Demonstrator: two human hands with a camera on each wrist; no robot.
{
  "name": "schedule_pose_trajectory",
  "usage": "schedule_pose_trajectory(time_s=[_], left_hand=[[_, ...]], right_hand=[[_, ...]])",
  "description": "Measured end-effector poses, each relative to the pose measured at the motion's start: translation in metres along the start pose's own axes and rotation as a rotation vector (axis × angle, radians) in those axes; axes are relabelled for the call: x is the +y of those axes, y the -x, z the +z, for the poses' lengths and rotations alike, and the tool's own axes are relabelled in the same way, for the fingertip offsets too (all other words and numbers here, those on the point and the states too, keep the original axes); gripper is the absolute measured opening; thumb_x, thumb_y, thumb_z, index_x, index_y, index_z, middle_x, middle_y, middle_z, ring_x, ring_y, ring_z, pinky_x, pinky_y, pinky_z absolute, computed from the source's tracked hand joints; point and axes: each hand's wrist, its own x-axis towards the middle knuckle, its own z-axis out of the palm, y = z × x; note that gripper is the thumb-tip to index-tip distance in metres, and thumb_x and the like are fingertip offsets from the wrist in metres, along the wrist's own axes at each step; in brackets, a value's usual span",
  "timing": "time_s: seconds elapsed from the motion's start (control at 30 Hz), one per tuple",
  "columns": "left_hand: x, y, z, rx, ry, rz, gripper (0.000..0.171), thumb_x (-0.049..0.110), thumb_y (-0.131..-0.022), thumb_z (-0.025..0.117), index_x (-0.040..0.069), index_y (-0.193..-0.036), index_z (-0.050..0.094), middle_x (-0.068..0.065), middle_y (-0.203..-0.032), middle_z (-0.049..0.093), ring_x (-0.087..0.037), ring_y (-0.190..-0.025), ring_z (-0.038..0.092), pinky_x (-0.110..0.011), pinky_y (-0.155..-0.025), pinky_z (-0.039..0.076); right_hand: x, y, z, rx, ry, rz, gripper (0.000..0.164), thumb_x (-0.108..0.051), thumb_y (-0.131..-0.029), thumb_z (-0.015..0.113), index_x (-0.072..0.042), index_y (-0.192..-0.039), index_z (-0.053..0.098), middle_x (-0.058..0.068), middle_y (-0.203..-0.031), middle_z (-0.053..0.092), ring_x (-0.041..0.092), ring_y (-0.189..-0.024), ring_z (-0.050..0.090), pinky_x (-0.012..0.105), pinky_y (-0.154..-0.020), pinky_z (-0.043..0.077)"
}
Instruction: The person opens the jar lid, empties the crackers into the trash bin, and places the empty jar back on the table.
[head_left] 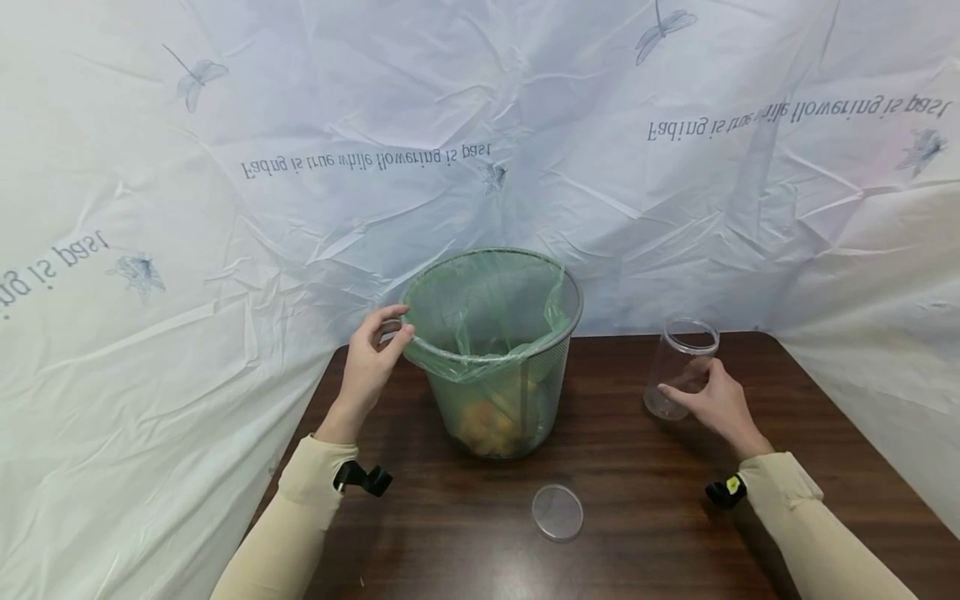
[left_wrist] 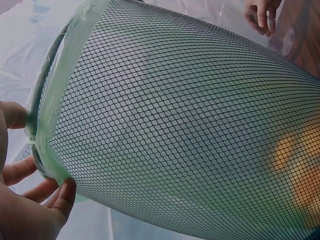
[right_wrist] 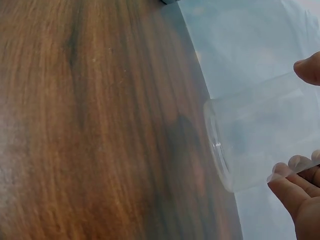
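Note:
A mesh wastebasket stands upright on the table, lined with a thin green plastic bag folded over its rim. Yellow-orange contents show through the mesh near its bottom. My left hand holds the basket's rim at the left, thumb and fingers around the bag's folded edge. Over to the right, my right hand grips a clear plastic jar, which has an uncovered mouth. The right wrist view shows the jar's base close to the table, thumb and fingertips on opposite sides.
A clear round lid lies flat on the dark wooden table, in front of the basket. White printed sheeting hangs behind the table and along both sides.

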Motion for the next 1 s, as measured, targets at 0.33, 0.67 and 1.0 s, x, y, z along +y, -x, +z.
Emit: schedule_pose_trajectory(time_s=[0.33, 0.67, 1.0], left_hand=[[-0.001, -0.001, 0.000, 0.002, 0.001, 0.012, 0.044, 0.018, -0.097, 0.062, -0.001, -0.135, 0.052, -0.011, -0.138, 0.048, -0.021, -0.116, 0.049, -0.042, -0.101, 0.040], [0.000, 0.000, 0.000, 0.007, 0.008, 0.017, 0.044, 0.016, -0.096, 0.062, -0.001, -0.135, 0.052, -0.012, -0.138, 0.047, -0.019, -0.114, 0.050, -0.047, -0.102, 0.039], [0.002, 0.001, 0.000, 0.003, 0.007, 0.014, 0.045, 0.017, -0.096, 0.063, -0.001, -0.136, 0.051, -0.010, -0.138, 0.047, -0.018, -0.114, 0.050, -0.042, -0.101, 0.040]], right_hand=[[0.008, 0.003, 0.005, -0.002, -0.010, 0.010, 0.074, -0.050, -0.082, 0.074, 0.003, -0.124, 0.043, 0.024, -0.112, 0.056, 0.042, -0.099, 0.058, 0.053, -0.076, 0.047], [0.012, 0.005, 0.007, -0.012, -0.006, 0.028, 0.076, -0.052, -0.082, 0.074, 0.002, -0.126, 0.042, 0.024, -0.114, 0.056, 0.042, -0.100, 0.057, 0.053, -0.076, 0.047], [0.011, 0.009, 0.008, -0.018, -0.022, 0.037, 0.074, -0.048, -0.082, 0.075, 0.004, -0.125, 0.042, 0.026, -0.113, 0.057, 0.044, -0.102, 0.057, 0.055, -0.079, 0.046]])
